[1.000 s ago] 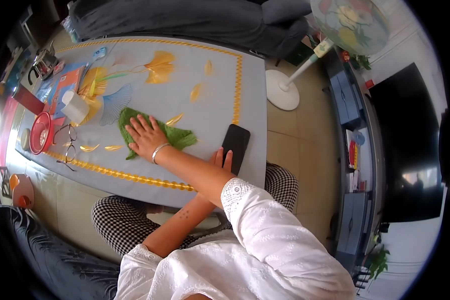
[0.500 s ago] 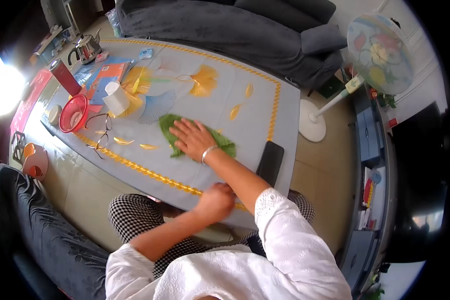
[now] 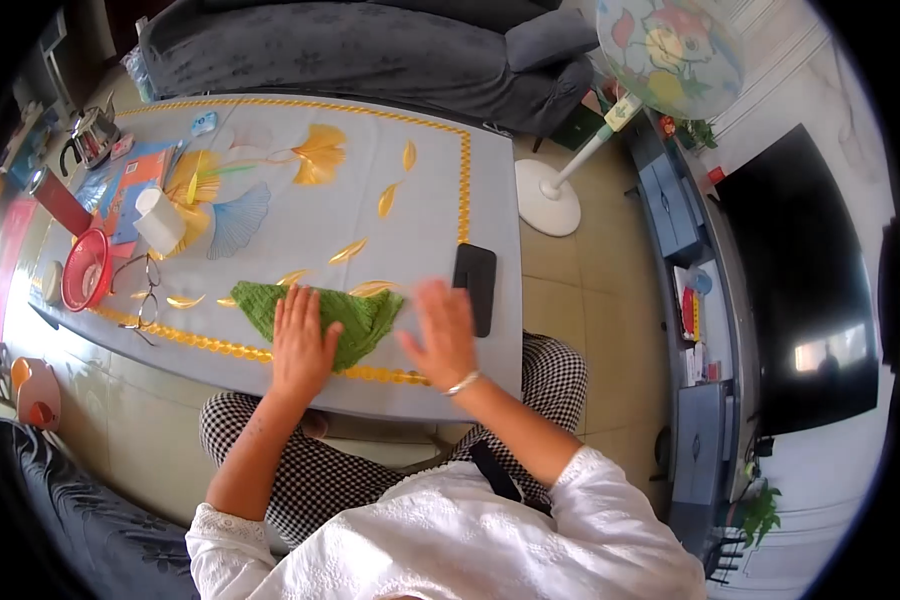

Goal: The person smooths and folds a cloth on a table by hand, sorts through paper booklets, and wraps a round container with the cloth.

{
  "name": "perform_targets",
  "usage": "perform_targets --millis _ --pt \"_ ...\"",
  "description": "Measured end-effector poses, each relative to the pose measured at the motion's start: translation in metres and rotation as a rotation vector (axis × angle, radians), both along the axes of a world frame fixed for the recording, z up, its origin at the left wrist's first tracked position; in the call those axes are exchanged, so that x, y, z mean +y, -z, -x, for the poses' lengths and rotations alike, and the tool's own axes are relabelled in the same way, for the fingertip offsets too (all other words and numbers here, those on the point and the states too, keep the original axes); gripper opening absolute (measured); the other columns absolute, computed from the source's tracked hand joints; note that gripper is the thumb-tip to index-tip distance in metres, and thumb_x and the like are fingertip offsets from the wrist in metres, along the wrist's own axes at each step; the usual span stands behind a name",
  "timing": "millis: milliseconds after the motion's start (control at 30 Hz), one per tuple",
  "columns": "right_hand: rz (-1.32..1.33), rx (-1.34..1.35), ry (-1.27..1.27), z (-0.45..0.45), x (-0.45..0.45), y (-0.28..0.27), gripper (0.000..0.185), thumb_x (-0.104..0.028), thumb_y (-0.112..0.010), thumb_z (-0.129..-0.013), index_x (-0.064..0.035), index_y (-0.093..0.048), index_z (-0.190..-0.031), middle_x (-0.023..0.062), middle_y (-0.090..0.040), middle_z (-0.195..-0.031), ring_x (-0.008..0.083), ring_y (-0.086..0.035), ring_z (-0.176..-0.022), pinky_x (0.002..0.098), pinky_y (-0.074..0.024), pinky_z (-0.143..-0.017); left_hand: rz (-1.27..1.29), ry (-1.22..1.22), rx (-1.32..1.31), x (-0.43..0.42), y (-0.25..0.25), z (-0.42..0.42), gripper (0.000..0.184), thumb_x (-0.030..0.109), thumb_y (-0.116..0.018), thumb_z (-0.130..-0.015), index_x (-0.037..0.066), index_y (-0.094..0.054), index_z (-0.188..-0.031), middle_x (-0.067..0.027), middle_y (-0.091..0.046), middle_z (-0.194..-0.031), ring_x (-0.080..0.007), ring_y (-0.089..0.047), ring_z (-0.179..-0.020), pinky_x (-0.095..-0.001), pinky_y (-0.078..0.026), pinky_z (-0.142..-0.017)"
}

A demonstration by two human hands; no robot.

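A folded green cloth (image 3: pixel 362 325) lies near the table's front edge, its outline roughly triangular. My left hand (image 3: pixel 305 340) rests flat on the cloth's left half with its fingers outstretched, hiding part of it. Just beyond the cloth's right tip is my right hand (image 3: pixel 442 330), wearing a silver bracelet. Its fingers are spread and a little blurred, and nothing shows in them. Whether it touches the table I cannot tell. Close to its right lies a black phone (image 3: pixel 476 290).
On the table's left side are eyeglasses (image 3: pixel 150 296), a red basket (image 3: pixel 87 270), a white paper roll (image 3: pixel 159 221), a red flask (image 3: pixel 60 202) and a kettle (image 3: pixel 94 137). A covered fan (image 3: pixel 550 197) stands beyond the right edge; a dark sofa (image 3: pixel 340 60) lines the back.
The cloth is nearer the front edge and its shape has changed. My right hand has left it and moved right; my left hand has opened from a fist and now lies on it. The view has shifted.
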State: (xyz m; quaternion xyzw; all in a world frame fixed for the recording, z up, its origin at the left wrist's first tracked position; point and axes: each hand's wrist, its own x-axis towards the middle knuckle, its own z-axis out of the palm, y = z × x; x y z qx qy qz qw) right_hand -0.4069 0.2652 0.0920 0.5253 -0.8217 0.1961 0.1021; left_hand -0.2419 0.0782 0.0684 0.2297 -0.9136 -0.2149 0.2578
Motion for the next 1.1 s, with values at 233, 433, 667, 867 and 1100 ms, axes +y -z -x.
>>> perform_targets --millis 233,433,667,867,1100 --pt "-0.116 -0.211 0.594 0.056 0.026 0.012 0.097 -0.054 -0.072 -0.078 0.0045 -0.035 -0.145 0.0222 -0.042 -0.145 0.0372 -0.035 -0.137 0.0512 -0.0278 -0.113 0.131 -0.179 -0.309 -0.008 0.009 0.056 0.103 0.065 -0.056 -0.087 -0.013 -0.027 -0.146 -0.0295 -0.025 -0.155 -0.0402 -0.018 -0.148 -0.0505 -0.012 -0.121" --pt "-0.116 -0.188 0.669 0.069 0.012 0.011 0.093 -0.044 -0.075 -0.076 0.0014 -0.034 -0.146 0.0193 -0.049 -0.138 0.0356 -0.042 -0.131 0.0498 -0.0303 -0.111 0.094 -0.324 -0.377 -0.069 0.005 0.109 0.102 0.066 -0.054 -0.088 -0.011 -0.026 -0.148 -0.0272 -0.024 -0.157 -0.0381 -0.015 -0.149 -0.0497 -0.01 -0.121" --pt "-0.087 -0.136 0.699 0.097 0.019 0.006 0.096 -0.05 -0.081 -0.071 0.0008 -0.039 -0.141 0.0193 -0.058 -0.131 0.0343 -0.049 -0.125 0.0488 -0.033 -0.107 0.112 -0.376 -0.373 -0.105 0.01 0.14 0.104 0.069 -0.051 -0.087 -0.01 -0.025 -0.149 -0.0267 -0.023 -0.157 -0.0369 -0.014 -0.149 -0.0492 -0.01 -0.121" --pt "-0.115 -0.104 0.684 0.103 0.006 -0.003 0.081 -0.04 -0.081 -0.069 -0.0008 -0.047 -0.132 0.0174 -0.061 -0.123 0.0327 -0.052 -0.121 0.0469 -0.0342 -0.106 0.151 -0.399 -0.364 -0.131 0.017 0.166 0.108 0.073 -0.051 -0.085 -0.011 -0.027 -0.148 -0.0277 -0.025 -0.156 -0.0372 -0.016 -0.149 -0.05 -0.01 -0.121" --pt "-0.102 -0.103 0.657 0.156 -0.027 -0.005 0.081 -0.039 -0.08 -0.068 -0.0019 -0.047 -0.133 0.0178 -0.062 -0.12 0.0325 -0.052 -0.12 0.0464 -0.0366 -0.104 0.183 -0.433 -0.414 -0.146 0.018 0.184 0.106 0.075 -0.048 -0.085 -0.008 -0.028 -0.149 -0.0247 -0.026 -0.157 -0.035 -0.018 -0.149 -0.0489 -0.01 -0.121"
